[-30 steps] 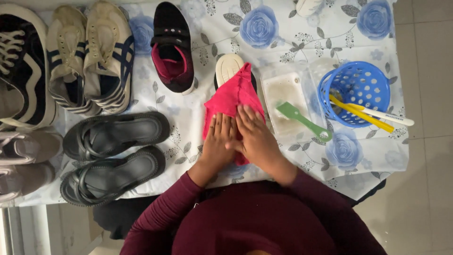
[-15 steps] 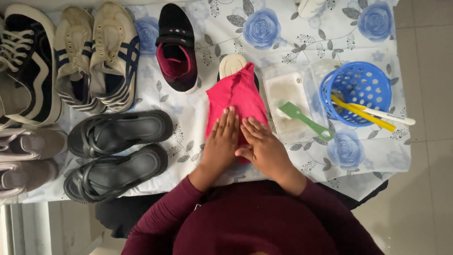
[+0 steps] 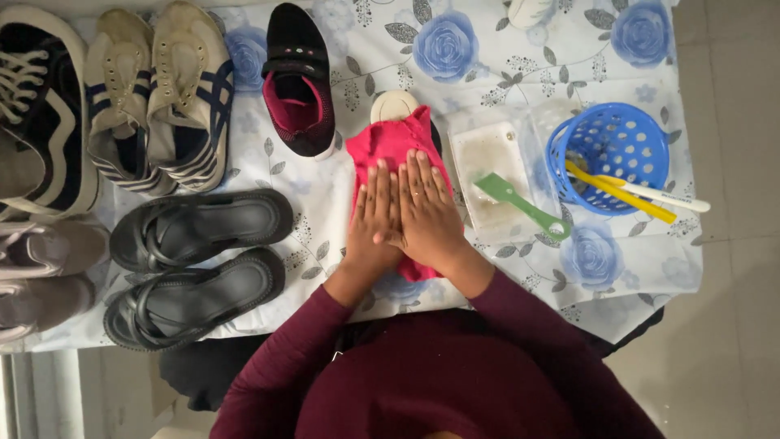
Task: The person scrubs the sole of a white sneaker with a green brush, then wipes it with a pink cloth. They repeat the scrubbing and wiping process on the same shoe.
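Observation:
Both my hands lie flat, side by side, on a pink cloth [image 3: 388,146] that is draped over a shoe; only the shoe's white toe [image 3: 393,104] shows beyond the cloth. My left hand [image 3: 372,213] presses the cloth's left half, fingers together and pointing away from me. My right hand [image 3: 424,207] covers the right half, with a ring on one finger. Neither hand grips anything. A single black shoe with a pink lining [image 3: 297,80] stands just left of the cloth.
On the floral tablecloth [image 3: 479,32] lie a clear tray [image 3: 484,154] with a green brush [image 3: 522,205], a blue basket [image 3: 617,130] with yellow and white brushes, black sandals [image 3: 195,264], beige sneakers [image 3: 154,97], a black-and-white sneaker [image 3: 36,106] and grey shoes [image 3: 41,276] at left.
Both hands have slid a little away from me along the pink cloth, staying flat on it. The view has shifted slightly.

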